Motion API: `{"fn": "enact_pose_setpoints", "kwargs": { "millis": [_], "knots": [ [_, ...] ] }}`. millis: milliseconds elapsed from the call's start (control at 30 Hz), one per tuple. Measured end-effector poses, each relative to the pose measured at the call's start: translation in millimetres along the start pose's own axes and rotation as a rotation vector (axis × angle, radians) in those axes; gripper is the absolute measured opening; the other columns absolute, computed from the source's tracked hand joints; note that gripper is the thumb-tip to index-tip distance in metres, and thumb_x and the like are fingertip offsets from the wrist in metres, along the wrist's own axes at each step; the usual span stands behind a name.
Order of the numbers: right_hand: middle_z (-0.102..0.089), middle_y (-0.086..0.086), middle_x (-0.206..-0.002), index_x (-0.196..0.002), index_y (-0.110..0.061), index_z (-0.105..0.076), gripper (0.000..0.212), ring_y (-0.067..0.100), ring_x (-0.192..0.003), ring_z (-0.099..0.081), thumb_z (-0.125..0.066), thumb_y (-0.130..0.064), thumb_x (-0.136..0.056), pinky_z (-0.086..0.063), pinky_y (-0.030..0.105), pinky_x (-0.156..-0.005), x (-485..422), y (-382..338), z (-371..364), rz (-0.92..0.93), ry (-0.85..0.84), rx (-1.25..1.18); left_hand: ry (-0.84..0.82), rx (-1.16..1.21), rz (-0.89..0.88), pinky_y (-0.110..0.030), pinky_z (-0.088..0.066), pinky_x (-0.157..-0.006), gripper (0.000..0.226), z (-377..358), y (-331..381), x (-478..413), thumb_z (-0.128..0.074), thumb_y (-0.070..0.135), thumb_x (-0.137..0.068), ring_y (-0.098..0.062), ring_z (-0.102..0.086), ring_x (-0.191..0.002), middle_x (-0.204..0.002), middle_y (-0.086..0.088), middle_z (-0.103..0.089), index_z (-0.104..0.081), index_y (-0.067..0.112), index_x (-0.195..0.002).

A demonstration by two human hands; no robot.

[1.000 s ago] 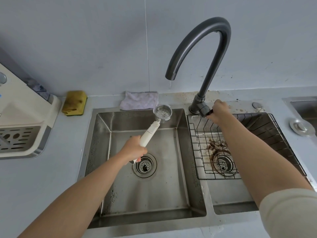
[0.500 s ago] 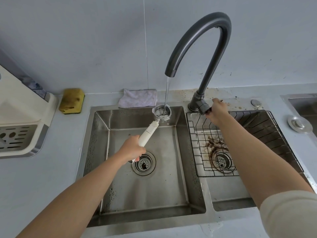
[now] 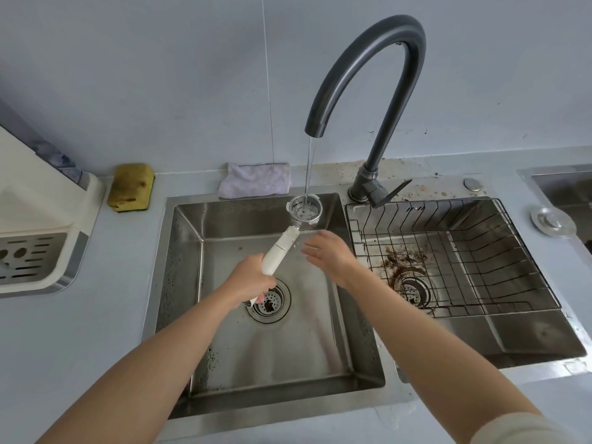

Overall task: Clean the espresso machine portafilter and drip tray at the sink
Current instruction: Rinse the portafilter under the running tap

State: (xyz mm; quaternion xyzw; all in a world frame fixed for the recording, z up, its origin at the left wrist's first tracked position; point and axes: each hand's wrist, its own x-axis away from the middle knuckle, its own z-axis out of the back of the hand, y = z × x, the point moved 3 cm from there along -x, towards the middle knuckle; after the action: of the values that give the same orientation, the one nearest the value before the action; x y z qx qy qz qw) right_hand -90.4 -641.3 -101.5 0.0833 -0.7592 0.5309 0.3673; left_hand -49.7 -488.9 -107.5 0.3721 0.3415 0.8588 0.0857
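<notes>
The portafilter (image 3: 290,243) is sitting out over the left sink basin (image 3: 224,225), its metal basket directly under the stream falling from the faucet (image 3: 368,78), and water is pooling and churning inside it.

You are risking splash here: the stream is landing inside a shallow cup, and if you are tilting the basket toward yourself the water is likely to be jumping over the rim onto the counter and your arms. The white handle is probably getting wet too, so it could be twisting or sliding in your grasp. Grounds flushing out may be heading for the drain strainer (image 3: 269,301), which is already carrying a dark clump.

Your left hand (image 3: 248,278) is wrapping the lower end of the handle with the fingers closed firmly around it. Your right hand (image 3: 326,254) is hovering just beside the handle's upper part, fingers spread and loosely extended, holding nothing; whether its fingertips are brushing the handle is not something I can tell.

The drip tray is not showing itself plainly.
</notes>
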Motion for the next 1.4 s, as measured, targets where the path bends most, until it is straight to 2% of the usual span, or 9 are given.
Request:
{"fn": "enact_pose_setpoints", "kwargs": {
  "millis": [100,233,367,500,700,933,1033,1267,1400],
  "knots": [
    [-0.058,0.014,-0.112,-0.133,-0.002,-0.036,0.039,0.025,-0.106,-0.057,-0.044,-0.002,-0.094,-0.037,0.035,-0.104,-4,9,-17,-0.011,-0.089,-0.003,0.0,0.011,-0.004,-0.016,-0.033,-0.031,0.022,-1,1,4,-0.054,-0.005,-0.077,-0.008,-0.041,-0.025,-0.059,-0.005,-0.048,-0.044,0.014,-0.082],
    [-0.054,0.005,-0.088,-0.11,-0.004,-0.042,0.019,0.014,-0.08,-0.055,-0.044,0.002,-0.092,-0.043,0.032,-0.092,-7,15,-33,-0.002,-0.126,-0.055,-0.028,0.033,-0.008,-0.015,-0.033,-0.032,0.02,-4,0,10,-0.053,-0.005,-0.077,-0.007,-0.042,-0.024,-0.058,-0.004,-0.048,-0.046,0.011,-0.086],
    [-0.053,0.007,-0.088,-0.107,-0.003,-0.042,0.016,0.02,-0.086,-0.056,-0.046,0.002,-0.092,-0.046,0.037,-0.093,-7,18,-40,0.024,-0.101,-0.074,-0.036,0.056,0.004,-0.019,-0.037,-0.036,0.029,-4,-4,13,-0.052,-0.006,-0.076,-0.009,-0.044,-0.026,-0.058,-0.006,-0.048,-0.052,0.001,-0.104],
    [-0.052,0.013,-0.101,-0.108,-0.003,-0.042,0.016,0.027,-0.1,-0.053,-0.047,0.002,-0.092,-0.047,0.04,-0.095,-7,21,-42,0.027,-0.082,-0.084,-0.037,0.059,0.009,-0.022,-0.039,-0.039,0.032,-3,-6,15,-0.052,-0.006,-0.076,-0.01,-0.045,-0.029,-0.059,-0.006,-0.049,-0.053,-0.002,-0.108],
    [-0.053,0.006,-0.088,-0.106,-0.004,-0.043,0.014,0.027,-0.1,-0.053,-0.046,0.0,-0.093,-0.047,0.041,-0.095,-8,24,-39,0.024,-0.048,-0.094,-0.049,0.043,0.007,-0.017,-0.036,-0.033,0.029,-6,-3,18,-0.054,-0.004,-0.078,-0.015,-0.046,-0.035,-0.059,-0.005,-0.05,-0.054,-0.001,-0.106],
    [-0.052,0.011,-0.099,-0.11,-0.005,-0.042,0.018,0.027,-0.102,-0.052,-0.044,0.001,-0.094,-0.047,0.038,-0.093,-8,17,-35,0.051,-0.025,-0.134,-0.029,0.027,-0.027,-0.018,-0.037,-0.036,0.016,-8,4,12,-0.055,-0.002,-0.077,-0.011,-0.046,-0.031,-0.056,-0.004,-0.052,-0.05,0.007,-0.089],
    [-0.052,0.007,-0.093,-0.11,-0.006,-0.042,0.017,0.027,-0.103,-0.052,-0.044,0.0,-0.094,-0.047,0.038,-0.094,-9,13,-35,0.063,-0.018,-0.146,-0.009,0.022,-0.028,-0.019,-0.039,-0.038,0.015,-8,7,9,-0.055,0.0,-0.078,-0.009,-0.047,-0.031,-0.059,-0.003,-0.052,-0.05,0.008,-0.089],
    [-0.05,0.006,-0.088,-0.109,-0.006,-0.041,0.021,0.026,-0.099,-0.051,-0.047,0.004,-0.091,-0.05,0.035,-0.086,-9,7,-46,0.098,-0.045,-0.204,0.138,-0.143,-0.056,-0.012,-0.038,-0.035,0.015,2,9,7,-0.057,0.01,-0.079,-0.009,-0.054,-0.038,-0.066,0.003,-0.053,-0.046,0.016,-0.086],
    [-0.051,0.006,-0.088,-0.11,-0.009,-0.042,0.023,0.021,-0.088,-0.052,-0.046,0.004,-0.091,-0.048,0.037,-0.088,-11,5,-54,0.098,-0.052,-0.211,0.237,-0.206,-0.069,-0.035,-0.049,-0.06,0.015,7,9,9,-0.059,0.014,-0.079,-0.026,-0.059,-0.068,-0.079,-0.004,-0.055,-0.047,0.014,-0.088]
  ]
}}
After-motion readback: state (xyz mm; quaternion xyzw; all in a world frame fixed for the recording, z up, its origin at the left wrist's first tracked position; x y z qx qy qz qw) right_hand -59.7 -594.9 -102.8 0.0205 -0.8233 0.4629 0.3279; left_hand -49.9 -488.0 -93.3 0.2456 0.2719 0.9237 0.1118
